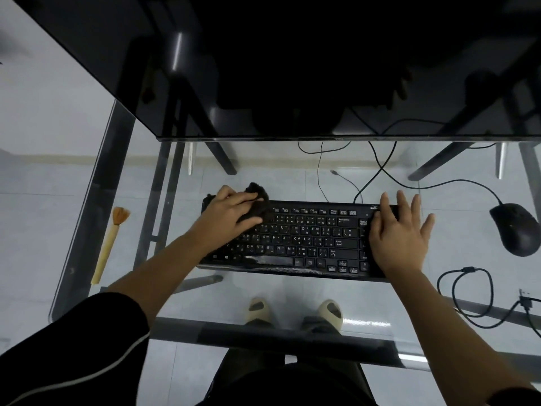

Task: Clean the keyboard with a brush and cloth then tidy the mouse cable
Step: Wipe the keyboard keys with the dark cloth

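Observation:
A black keyboard point(304, 238) lies flat in the middle of a glass desk. My left hand point(227, 216) presses a dark cloth point(259, 200) onto the keyboard's upper left keys. Fingers spread, my right hand point(399, 232) rests flat on the keyboard's right end. A wooden brush point(109, 244) with an orange tuft lies on the glass at the left, apart from both hands. The black mouse point(516, 230) sits at the right, and its cable point(439, 186) runs back in a curve behind the keyboard.
A dark monitor point(292, 68) hangs over the back of the glass desk point(380, 323). A looped black cable point(468, 297) with a plug lies at the front right. Thin wires trail behind the keyboard. Feet in pale slippers show through the glass.

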